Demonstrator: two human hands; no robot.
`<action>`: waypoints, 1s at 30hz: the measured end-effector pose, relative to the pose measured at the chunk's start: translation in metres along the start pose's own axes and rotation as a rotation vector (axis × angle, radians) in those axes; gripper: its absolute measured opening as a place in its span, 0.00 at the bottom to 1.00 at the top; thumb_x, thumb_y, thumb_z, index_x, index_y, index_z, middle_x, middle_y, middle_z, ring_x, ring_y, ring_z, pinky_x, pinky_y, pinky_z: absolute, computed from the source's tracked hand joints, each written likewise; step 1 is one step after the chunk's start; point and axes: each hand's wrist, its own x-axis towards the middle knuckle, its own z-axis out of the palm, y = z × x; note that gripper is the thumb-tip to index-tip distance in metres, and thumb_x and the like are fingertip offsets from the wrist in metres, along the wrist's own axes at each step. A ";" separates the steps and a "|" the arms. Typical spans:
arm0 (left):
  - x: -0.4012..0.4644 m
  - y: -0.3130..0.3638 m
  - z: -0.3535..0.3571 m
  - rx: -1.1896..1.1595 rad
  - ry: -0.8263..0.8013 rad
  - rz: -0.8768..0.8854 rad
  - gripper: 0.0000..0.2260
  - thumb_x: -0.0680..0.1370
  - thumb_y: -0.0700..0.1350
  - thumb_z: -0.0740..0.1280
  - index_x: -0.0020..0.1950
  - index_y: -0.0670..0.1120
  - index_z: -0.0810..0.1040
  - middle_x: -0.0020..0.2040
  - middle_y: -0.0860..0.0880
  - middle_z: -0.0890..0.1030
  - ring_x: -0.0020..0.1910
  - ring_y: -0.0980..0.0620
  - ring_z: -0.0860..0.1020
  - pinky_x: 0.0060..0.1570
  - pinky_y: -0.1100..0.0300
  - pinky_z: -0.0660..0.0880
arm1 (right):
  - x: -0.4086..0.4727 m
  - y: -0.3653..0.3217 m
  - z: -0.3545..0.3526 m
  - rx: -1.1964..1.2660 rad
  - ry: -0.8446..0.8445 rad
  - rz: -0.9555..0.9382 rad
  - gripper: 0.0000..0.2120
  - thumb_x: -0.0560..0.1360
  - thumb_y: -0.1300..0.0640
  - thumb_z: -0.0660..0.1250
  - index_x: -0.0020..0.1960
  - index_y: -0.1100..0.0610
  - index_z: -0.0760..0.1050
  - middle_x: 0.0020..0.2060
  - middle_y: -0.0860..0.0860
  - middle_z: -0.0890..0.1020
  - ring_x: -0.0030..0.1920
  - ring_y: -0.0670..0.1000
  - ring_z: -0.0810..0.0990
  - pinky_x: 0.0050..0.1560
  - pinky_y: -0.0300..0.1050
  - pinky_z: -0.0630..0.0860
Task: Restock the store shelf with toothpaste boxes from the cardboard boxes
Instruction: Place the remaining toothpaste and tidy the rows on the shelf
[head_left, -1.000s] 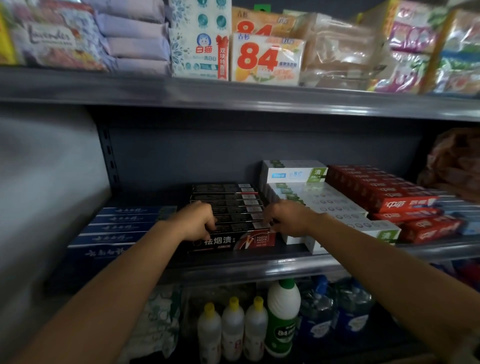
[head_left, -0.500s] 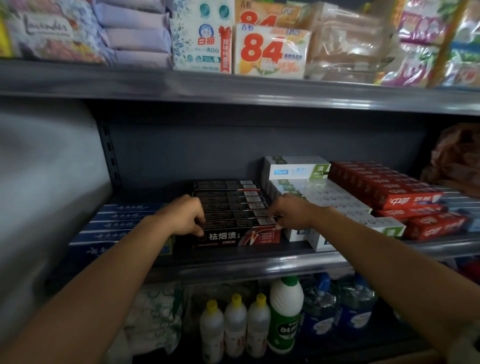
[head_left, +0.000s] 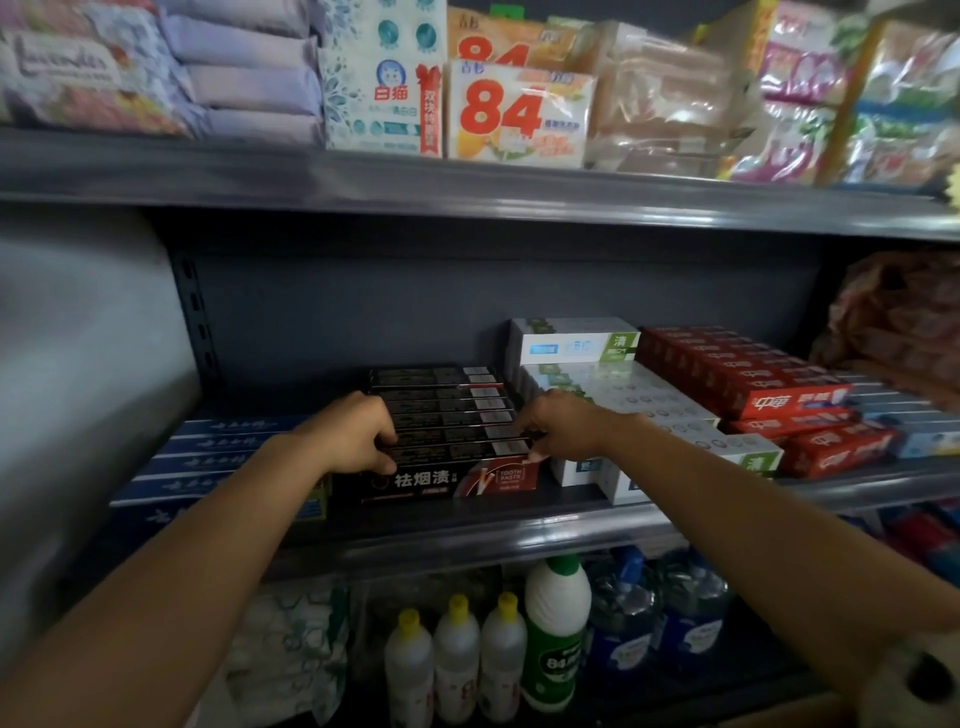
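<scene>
1. Black toothpaste boxes (head_left: 447, 415) are stacked in a row on the middle shelf (head_left: 467, 530), between the blue boxes (head_left: 208, 457) on the left and the white-green boxes (head_left: 623, 400) on the right.
2. The front black box (head_left: 457, 478) is stood on its long edge, label facing out, at the front of the row.
3. Left hand (head_left: 358, 436) is curled over the left end of the black stack; the fingers are wrapped onto the box tops and the thumb is set against the front box.
4. Right hand (head_left: 561, 428) is curled at the right end of the same stack, with its fingertips pinched on the box corners.
5. Red boxes (head_left: 753, 384) are piled to the right of the white-green ones, well apart from both hands.
6. Soap and tissue packs (head_left: 519, 109) are seen on the upper shelf (head_left: 467, 187).
7. White bottles with yellow caps (head_left: 457, 665) and a green-label bottle (head_left: 556, 623) are stood on the level below.
</scene>
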 end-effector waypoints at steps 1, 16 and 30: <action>0.002 0.005 -0.001 -0.001 0.030 0.018 0.10 0.71 0.47 0.75 0.51 0.49 0.84 0.47 0.54 0.82 0.45 0.56 0.78 0.48 0.59 0.75 | -0.003 0.002 -0.002 0.009 0.015 0.007 0.21 0.72 0.60 0.72 0.64 0.56 0.76 0.59 0.52 0.80 0.59 0.51 0.76 0.56 0.40 0.68; 0.087 0.162 0.025 -0.007 0.102 0.162 0.16 0.72 0.41 0.74 0.60 0.47 0.81 0.56 0.49 0.81 0.52 0.53 0.79 0.51 0.60 0.75 | -0.120 0.158 -0.059 -0.131 0.141 0.320 0.13 0.71 0.58 0.71 0.52 0.44 0.82 0.53 0.45 0.82 0.53 0.48 0.78 0.59 0.48 0.74; 0.124 0.199 0.040 -0.048 0.052 -0.185 0.10 0.74 0.34 0.69 0.52 0.43 0.85 0.51 0.50 0.83 0.49 0.53 0.79 0.47 0.63 0.73 | -0.085 0.251 -0.019 0.067 0.018 -0.045 0.14 0.72 0.62 0.72 0.57 0.55 0.81 0.59 0.48 0.80 0.59 0.47 0.77 0.63 0.42 0.73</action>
